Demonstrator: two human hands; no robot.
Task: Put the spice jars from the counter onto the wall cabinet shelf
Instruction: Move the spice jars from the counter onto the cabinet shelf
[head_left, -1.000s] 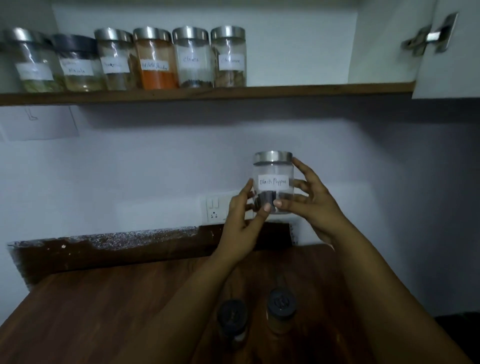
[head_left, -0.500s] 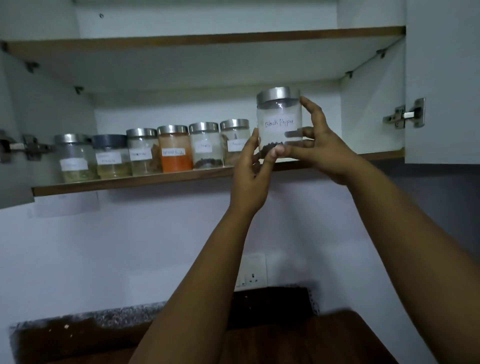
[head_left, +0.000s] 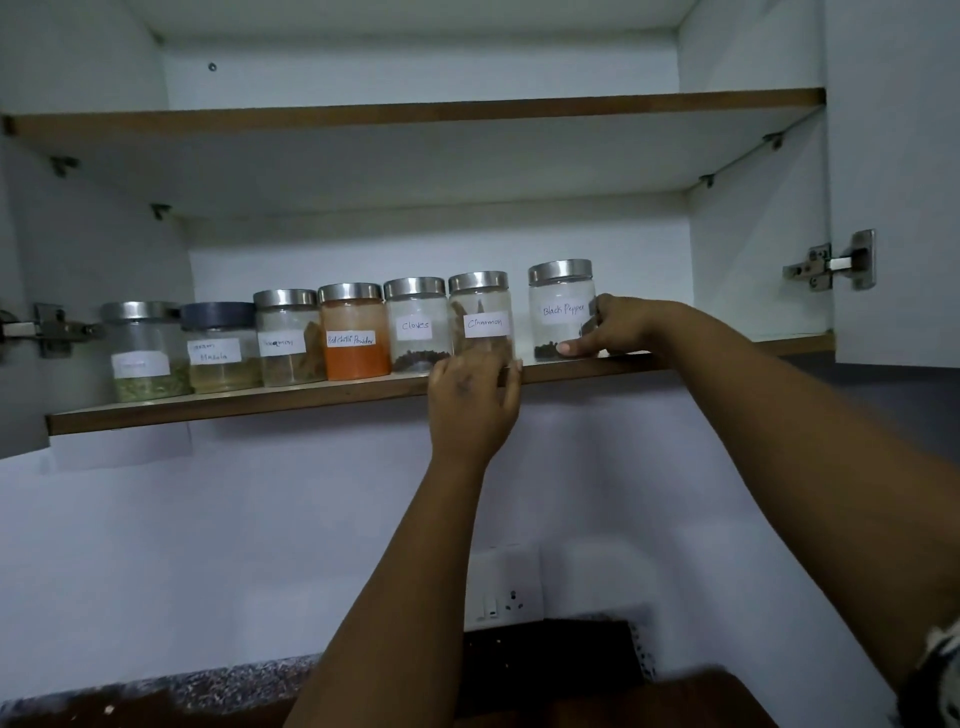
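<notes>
Pepper jar (head_left: 562, 310) is down on the shelf (head_left: 311, 399), upright, at the right end of the row, small gap to the cinnamon jar (head_left: 480, 312). My right hand (head_left: 618, 325) is wrapped round its right side, thumb low on the front glass, fingers behind; grip looks light but I can't tell if it's loosening. My left hand (head_left: 474, 397) is off the jar, fingers loosely spread, at the shelf's front edge just below the cinnamon jar, possibly brushing it, can't tell.

Status: seven jars on the shelf now. Left to right: two with labels I can't read, a third blurred label, red chilli (head_left: 355, 332), cloves (head_left: 417, 325), cinnamon, pepper. Room to the right of pepper for more.

Left to do, as I judge it: let go, maybe nudge pepper in line with the row. The surface (head_left: 675, 699) is mostly out of view at the bottom, so can't say whether any jars remain down there.
</notes>
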